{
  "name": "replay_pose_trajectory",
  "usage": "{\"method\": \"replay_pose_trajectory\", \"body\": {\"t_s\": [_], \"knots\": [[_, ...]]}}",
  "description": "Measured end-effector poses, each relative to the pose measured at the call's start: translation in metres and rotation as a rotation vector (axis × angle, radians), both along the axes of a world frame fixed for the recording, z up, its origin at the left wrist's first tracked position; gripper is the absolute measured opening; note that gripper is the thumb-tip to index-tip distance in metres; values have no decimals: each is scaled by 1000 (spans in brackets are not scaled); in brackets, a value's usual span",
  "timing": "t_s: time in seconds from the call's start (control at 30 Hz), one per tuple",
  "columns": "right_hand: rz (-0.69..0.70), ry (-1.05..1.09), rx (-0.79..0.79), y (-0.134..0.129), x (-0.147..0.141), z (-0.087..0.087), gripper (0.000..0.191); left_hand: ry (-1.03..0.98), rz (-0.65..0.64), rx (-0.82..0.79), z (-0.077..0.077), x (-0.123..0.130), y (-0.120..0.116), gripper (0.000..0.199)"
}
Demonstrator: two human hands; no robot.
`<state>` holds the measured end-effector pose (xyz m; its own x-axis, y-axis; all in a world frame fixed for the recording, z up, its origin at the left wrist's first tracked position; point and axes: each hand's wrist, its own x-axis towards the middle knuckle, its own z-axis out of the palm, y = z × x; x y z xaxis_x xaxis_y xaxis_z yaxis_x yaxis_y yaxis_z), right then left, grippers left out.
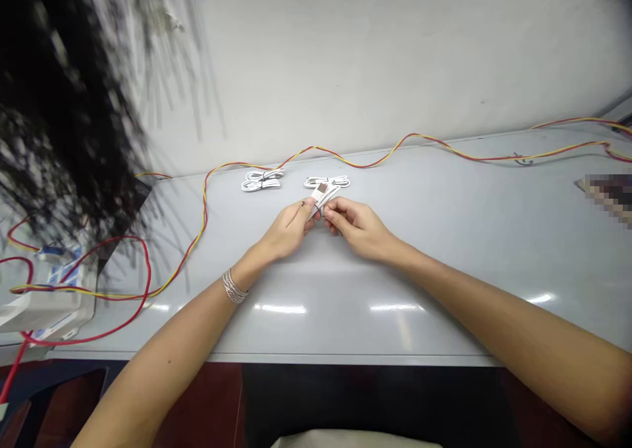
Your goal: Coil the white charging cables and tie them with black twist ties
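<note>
White cable, folded into a narrow bundle, is pinched between both hands, a little nearer the back edge of the desk than the front edge and roughly midway along its visible length. A small tag with a brownish patch sits at the top of the bundle, though any print on it is too small to read. The left hand is nearly closed, with its thumb and fingertips gripping the bundle's near end. The right hand is also nearly closed, its curled fingers pinching the bundle from the other side. The two hands are almost touching, and I cannot tell whether they or the bundle rest on the desk. Silver bangles circle the left wrist.

Two more coiled white cables lie near the back edge, each bound at the middle by a dark tie: one coil sits behind and left of the hands, and the other coil sits just behind the held bundle. A twisted red-and-yellow wire snakes along the back edge and runs off the left side of the desk towards a white box.
</note>
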<state>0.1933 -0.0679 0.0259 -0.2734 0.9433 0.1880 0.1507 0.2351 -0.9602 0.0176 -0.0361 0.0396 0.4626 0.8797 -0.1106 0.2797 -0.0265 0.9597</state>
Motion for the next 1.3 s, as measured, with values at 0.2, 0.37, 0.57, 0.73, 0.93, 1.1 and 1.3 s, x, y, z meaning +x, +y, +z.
{"method": "replay_pose_trajectory", "body": {"t_s": [0.2,0.37,0.57,0.73,0.93,1.1,1.3], "knots": [[33,56,-74,3,1,4,26,-190,-11,-147,-1,0,2,50],[113,163,-209,7,5,5,28,-235,-33,-122,1,-3,0,53],[245,235,-383,9,10,8,29,-142,-172,-11,8,-12,-3,56],[348,227,-458,6,11,14,27,129,-380,235,24,-19,-4,51],[334,112,-377,6,11,12,26,307,-534,271,32,-22,-1,42],[206,106,-362,5,10,9,28,287,-450,259,22,-20,4,31],[8,49,-279,4,11,8,27,-1,-81,344,7,-7,6,28]]}}
